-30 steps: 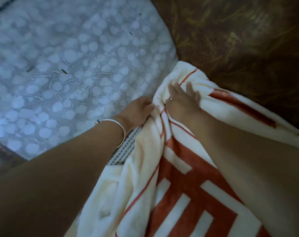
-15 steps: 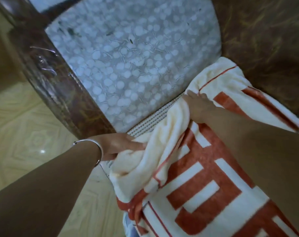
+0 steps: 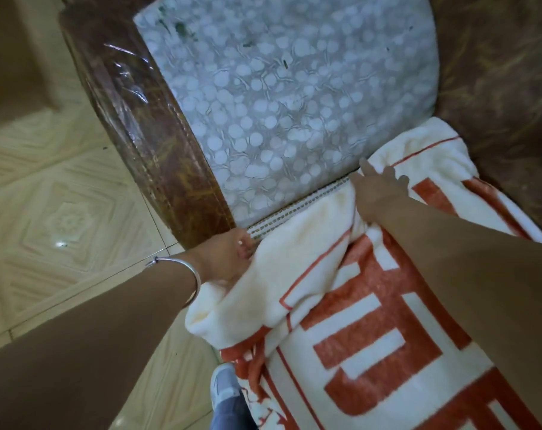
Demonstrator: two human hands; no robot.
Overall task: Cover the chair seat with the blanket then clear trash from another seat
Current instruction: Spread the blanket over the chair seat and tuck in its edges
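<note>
A cream blanket (image 3: 372,321) with a red-orange block pattern lies spread over the near seat and hangs over its front edge. My left hand (image 3: 229,259), a silver bangle on its wrist, grips the blanket's left edge at the seat's front corner. My right hand (image 3: 378,190) lies flat on the blanket's edge where it meets the neighbouring seat, fingers spread. That other seat (image 3: 279,103) has a white cushion with a pale dotted cover and a few small dark bits of trash (image 3: 179,27) near its far left corner.
A brown leather armrest (image 3: 145,128) wrapped in clear plastic borders the dotted cushion on the left. The brown backrest (image 3: 496,72) runs along the right. Beige patterned floor tiles (image 3: 61,197) lie to the left. My shoe (image 3: 224,389) shows below the blanket.
My left hand has slid down along the blanket's edge from beside the right hand to the seat's front corner, pulling the edge straighter. The view has drawn back, showing armrest and floor.
</note>
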